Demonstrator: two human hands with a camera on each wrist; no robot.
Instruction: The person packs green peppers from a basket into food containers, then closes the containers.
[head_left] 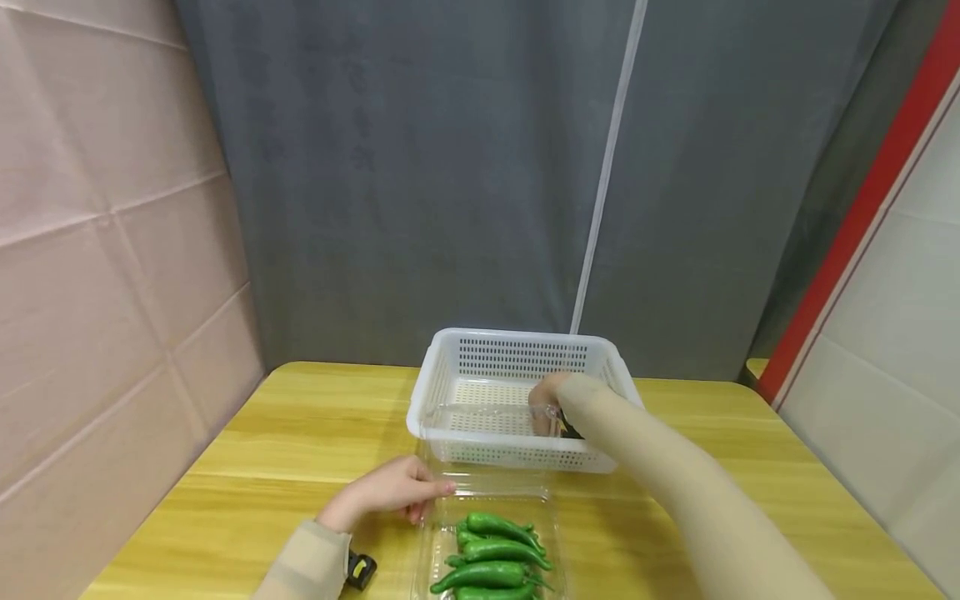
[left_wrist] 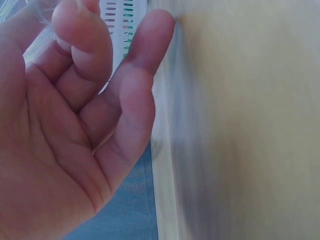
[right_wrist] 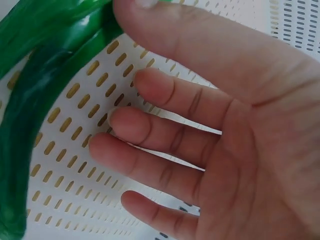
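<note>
A clear plastic box (head_left: 558, 542) with its lid (head_left: 487, 483) raised stands at the table's front, holding several green chili peppers (head_left: 487, 575). My left hand (head_left: 401, 487) pinches the box's left edge near the hinge; in the left wrist view the same hand (left_wrist: 75, 125) has clear plastic at its thumb and forefinger, other fingers loosely bent. Down inside the white basket (head_left: 517, 336) is my right hand (head_left: 546, 398), partly behind the lid. The right wrist view shows that hand (right_wrist: 200, 135) with fingers spread, its thumb tip beside green chili peppers (right_wrist: 25, 115) lying on the basket's slotted floor.
The basket stands behind the box, toward the back of the wooden table (head_left: 315, 425). A grey curtain (head_left: 420, 183) hangs behind the table, and pale walls flank both sides. A black wrist device (head_left: 362, 572) shows below the left sleeve.
</note>
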